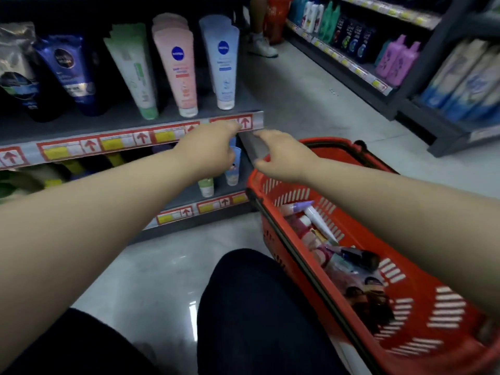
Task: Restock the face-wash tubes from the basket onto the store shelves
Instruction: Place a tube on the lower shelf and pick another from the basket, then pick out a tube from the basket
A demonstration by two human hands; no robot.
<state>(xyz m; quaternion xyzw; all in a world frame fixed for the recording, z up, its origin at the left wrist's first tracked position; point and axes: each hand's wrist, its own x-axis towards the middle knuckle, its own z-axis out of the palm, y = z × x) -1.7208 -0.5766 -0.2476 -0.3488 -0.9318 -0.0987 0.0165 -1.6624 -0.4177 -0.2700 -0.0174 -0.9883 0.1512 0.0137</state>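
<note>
My left hand [211, 151] reaches under the upper shelf edge [151, 139] and its fingers curl round a small light-blue face-wash tube [233, 169]. That tube stands cap-down at the right end of the lower shelf [216, 204], with a green-capped tube [206, 186] beside it. My right hand [281, 155] hovers by the shelf's end panel, above the basket's far rim, fingers loose and holding nothing. The red basket [405, 328] sits on the floor at my right with several tubes [319, 231] inside.
Tall pink [177, 66], blue [223, 63], green [135, 69] and dark blue tubes stand on the upper shelf. Another shelf unit of bottles [397, 60] lines the aisle's right side. A person's shoes [262, 46] are up the aisle. My knees [243, 307] are below.
</note>
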